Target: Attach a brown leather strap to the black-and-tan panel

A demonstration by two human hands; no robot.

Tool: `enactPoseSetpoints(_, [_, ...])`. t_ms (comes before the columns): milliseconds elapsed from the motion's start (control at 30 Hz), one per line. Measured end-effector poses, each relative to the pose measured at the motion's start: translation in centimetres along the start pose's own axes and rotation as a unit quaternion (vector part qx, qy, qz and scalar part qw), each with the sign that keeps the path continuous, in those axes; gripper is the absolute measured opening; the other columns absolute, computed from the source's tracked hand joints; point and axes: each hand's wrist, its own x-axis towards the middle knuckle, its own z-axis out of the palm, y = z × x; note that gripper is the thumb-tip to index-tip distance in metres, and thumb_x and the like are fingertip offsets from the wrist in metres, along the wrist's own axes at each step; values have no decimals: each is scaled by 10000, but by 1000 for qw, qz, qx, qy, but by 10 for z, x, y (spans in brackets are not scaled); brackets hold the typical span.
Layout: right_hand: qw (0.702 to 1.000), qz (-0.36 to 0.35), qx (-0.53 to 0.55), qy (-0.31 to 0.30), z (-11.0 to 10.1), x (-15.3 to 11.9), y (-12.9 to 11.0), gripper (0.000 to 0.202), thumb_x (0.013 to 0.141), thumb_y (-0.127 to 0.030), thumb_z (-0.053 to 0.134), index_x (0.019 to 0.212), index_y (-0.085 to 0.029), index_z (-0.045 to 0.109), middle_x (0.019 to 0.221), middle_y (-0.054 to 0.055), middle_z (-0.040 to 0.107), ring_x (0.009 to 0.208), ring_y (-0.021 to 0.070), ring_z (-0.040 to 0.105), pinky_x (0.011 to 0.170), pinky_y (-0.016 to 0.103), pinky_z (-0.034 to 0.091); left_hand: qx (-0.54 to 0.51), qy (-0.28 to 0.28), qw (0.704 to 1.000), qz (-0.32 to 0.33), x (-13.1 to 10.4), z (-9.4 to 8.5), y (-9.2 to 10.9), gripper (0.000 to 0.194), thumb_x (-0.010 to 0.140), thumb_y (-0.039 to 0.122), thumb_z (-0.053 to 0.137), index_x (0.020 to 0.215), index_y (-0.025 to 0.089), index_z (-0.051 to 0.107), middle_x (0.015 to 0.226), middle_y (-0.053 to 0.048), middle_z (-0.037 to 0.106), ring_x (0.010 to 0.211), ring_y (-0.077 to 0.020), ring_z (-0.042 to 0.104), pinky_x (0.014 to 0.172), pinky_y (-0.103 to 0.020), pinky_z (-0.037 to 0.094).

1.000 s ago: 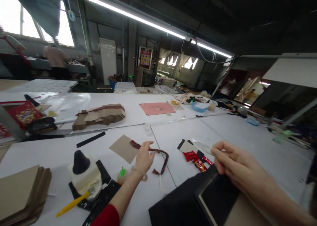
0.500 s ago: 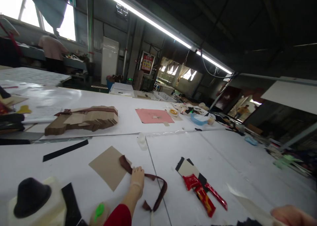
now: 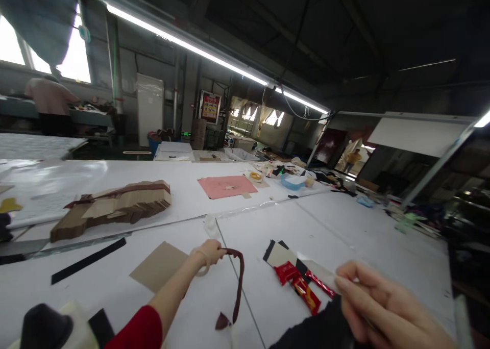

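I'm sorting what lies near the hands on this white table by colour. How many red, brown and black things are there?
Red: 2, the snack packets and
Brown: 2, the ribbon gripped by the left hand, and the card sheet
Black: 1, the strip
Total: 5

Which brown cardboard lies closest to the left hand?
The single flat cardboard sheet just beside the left hand; the cardboard stack lies farther back.
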Motion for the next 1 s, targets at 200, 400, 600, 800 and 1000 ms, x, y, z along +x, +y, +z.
enactPoseSetpoints(200, [997, -66, 30, -12, 8, -3, -11, 497, 779, -672, 520, 798, -187, 414, 494, -45, 500, 294, 16, 175, 297, 149, 84, 40, -11, 979, 198, -97, -107, 106, 210, 714, 361, 638, 601, 186, 616, 547, 32, 548, 551, -112, 485, 517, -230, 333])
enactPoseSetpoints(400, [990, -140, 15, 0, 9, -4, -13, 388, 767, -566, 464, 768, -181, 418, 454, -20, 519, 313, 41, 236, 320, 170, 106, 62, -22, 959, 274, -183, -125, 201, 97, 730, 240, 583, 663, 191, 633, 530, 41, 560, 532, -104, 517, 532, -213, 351])
enactPoseSetpoints(600, [988, -151, 6, -33, 6, -13, -19, 375, 776, -516, 449, 844, -148, 475, 561, -1, 557, 350, 38, 245, 319, 163, 127, -18, -16, 941, 337, -219, -126, 246, 129, 741, 218, 555, 812, 190, 658, 620, 23, 638, 592, -110, 577, 591, -205, 418])
enactPoseSetpoints(800, [988, -139, -16, -62, 3, -20, -25, 196, 611, -333, 498, 637, -139, 499, 479, -29, 417, 351, 39, 259, 330, 174, 156, -110, -8, 943, 315, -212, -103, 274, 140, 685, 195, 606, 821, 178, 638, 615, 29, 615, 545, -108, 554, 533, -207, 401])
enactPoseSetpoints(1000, [993, -101, 9, -63, 3, -24, -27, 602, 730, -760, 455, 638, -165, 441, 416, -63, 327, 307, 30, 171, 326, 208, 73, -194, 35, 927, 320, -208, -104, 252, 512, 720, 490, 645, 1123, 182, 575, 1009, -61, 658, 843, -165, 612, 655, -243, 464])
